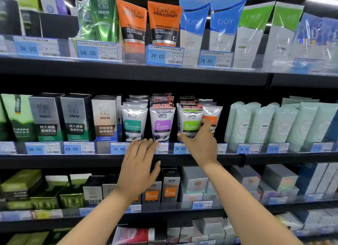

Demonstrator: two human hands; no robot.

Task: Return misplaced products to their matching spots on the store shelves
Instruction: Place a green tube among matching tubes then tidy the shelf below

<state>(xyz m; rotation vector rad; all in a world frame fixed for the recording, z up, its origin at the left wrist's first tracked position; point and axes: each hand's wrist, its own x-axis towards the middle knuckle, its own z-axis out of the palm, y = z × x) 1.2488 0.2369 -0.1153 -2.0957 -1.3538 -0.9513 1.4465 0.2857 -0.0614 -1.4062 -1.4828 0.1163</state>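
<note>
On the middle shelf stand silver "Lang" tubes with different coloured labels: teal (133,125), purple (162,125), green (190,125) and orange (212,116). My right hand (200,144) grips the lower part of the green-label tube, thumb at its left edge and fingers round its right side. My left hand (139,164) hovers with straight fingers just below the teal and purple tubes, fingertips at the shelf's price rail, holding nothing.
Upper shelf: green, orange L'Oreal (164,23) and blue TJOY tubes (225,25). Middle shelf: dark "MEN" boxes (76,116) at left, pale green tubes (274,125) at right. Lower shelves hold boxed products. Price tags (118,148) line each shelf edge.
</note>
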